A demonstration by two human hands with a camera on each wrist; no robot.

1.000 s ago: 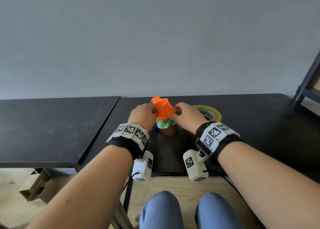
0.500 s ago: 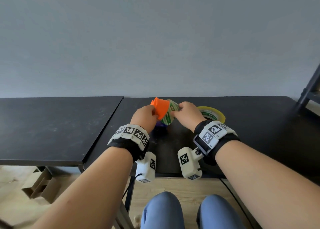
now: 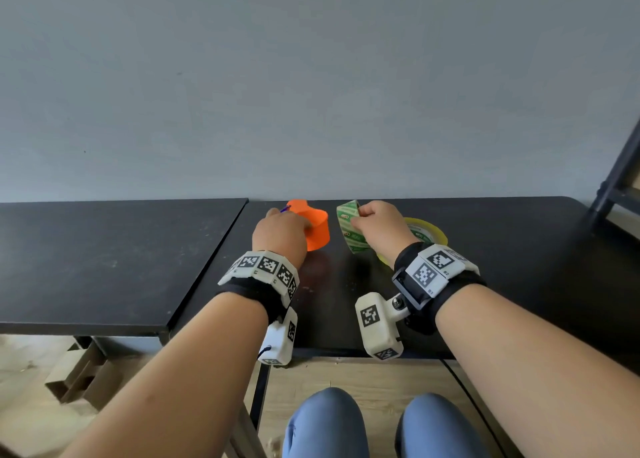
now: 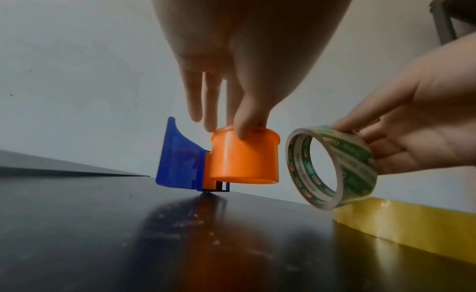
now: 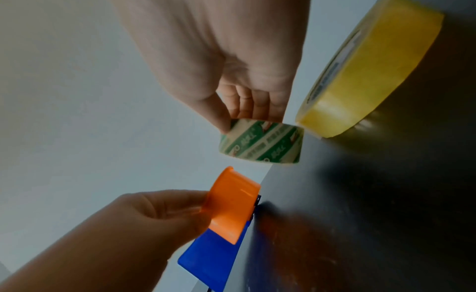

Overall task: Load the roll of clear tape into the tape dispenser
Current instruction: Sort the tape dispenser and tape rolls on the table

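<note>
Separation of roll and dispenser, seen from head and both wrist cameras. The left hand (image 3: 278, 234) grips the tape dispenser (image 4: 233, 159) from above, thumb and fingers pinching the rim of its orange drum, while the lower edge of the dispenser touches the black table (image 3: 519, 257); its blue blade guard (image 4: 177, 160) points away from the other hand. The right hand (image 3: 382, 227) pinches the roll of clear tape (image 4: 332, 167) (green printed core) between thumb and curled fingers, holding it on edge, tilted and off the table, its open centre turned toward the drum. Half a second ago roll and drum were pressed together between the two hands above the table; now a clear gap lies between them, the dispenser having come down and to the left, the roll having drawn off to the right. The roll is therefore beside the dispenser and not on the drum. A larger yellow tape roll (image 5: 365, 76) lies flat on the table just beyond the right hand, in the same place as before.
</note>
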